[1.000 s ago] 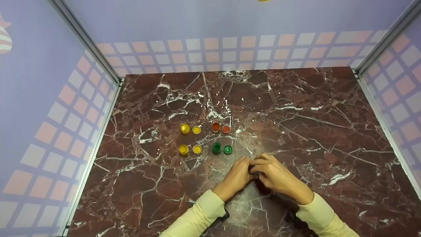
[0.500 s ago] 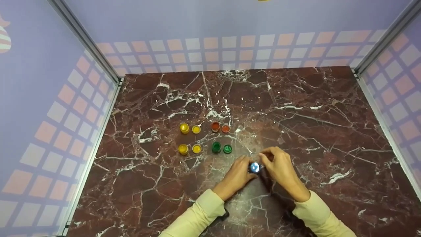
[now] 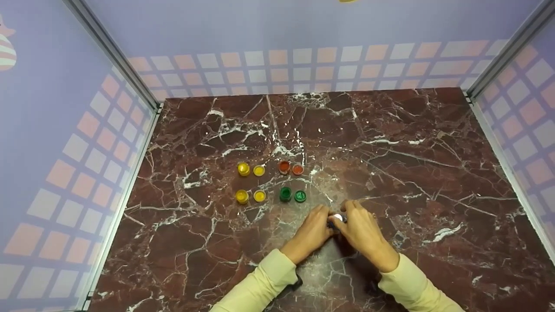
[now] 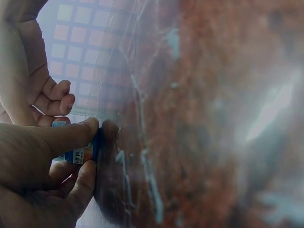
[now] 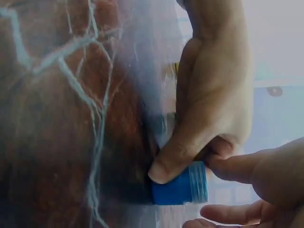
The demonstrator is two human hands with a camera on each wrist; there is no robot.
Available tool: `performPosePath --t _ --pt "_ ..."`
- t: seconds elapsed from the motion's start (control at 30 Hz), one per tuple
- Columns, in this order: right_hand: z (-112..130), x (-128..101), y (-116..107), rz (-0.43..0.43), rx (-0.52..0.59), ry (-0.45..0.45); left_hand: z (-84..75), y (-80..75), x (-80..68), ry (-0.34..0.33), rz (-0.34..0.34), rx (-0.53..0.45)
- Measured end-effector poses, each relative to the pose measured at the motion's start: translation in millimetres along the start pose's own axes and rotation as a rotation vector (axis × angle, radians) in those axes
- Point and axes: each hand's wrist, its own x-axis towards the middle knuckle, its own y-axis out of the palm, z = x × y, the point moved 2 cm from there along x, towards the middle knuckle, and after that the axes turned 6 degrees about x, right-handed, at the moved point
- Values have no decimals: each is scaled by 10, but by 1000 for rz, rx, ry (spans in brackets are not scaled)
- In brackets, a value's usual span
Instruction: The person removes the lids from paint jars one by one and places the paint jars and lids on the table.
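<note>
Yellow pots (image 3: 243, 169) sit furthest left on the marble table (image 3: 412, 143), two of them with their lids (image 3: 259, 170) beside them; next come a red pot (image 3: 284, 167) and a green pot (image 3: 285, 194), each with its lid just beside it. All stand well apart from the hands, beyond them, so nothing stands in the way.

Nearer the person, the left hand (image 3: 311, 232) pinches a small blue pot (image 5: 180, 186) between thumb and fingertips, low against the table. It looks like hard plastic: light and stiff, probably a little slick, with a paper label (image 4: 78, 155) on its side. The ribbed thread near its mouth seems the surest place to take hold.

The right hand (image 3: 362, 229) closes round the pot from the other side, fingers curled at its top, where something pale (image 3: 337, 217) shows. Whether that is a cap or the open mouth is hard to tell.
</note>
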Motion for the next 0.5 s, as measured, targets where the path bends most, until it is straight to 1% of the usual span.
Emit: performPosePath --t 0.13,0.27,0.4,0.5 --pt "23 -27 33 0 -38 -15 2 5 0 -2 -7 -12" --pt "48 -40 55 1 -65 -37 6 1 -2 19 -20 4" --pt "80 -41 50 24 -68 -75 6 -2 -2 38 -36 12" --pt "96 -36 35 40 -67 -111 6 -2 2 34 -38 8"
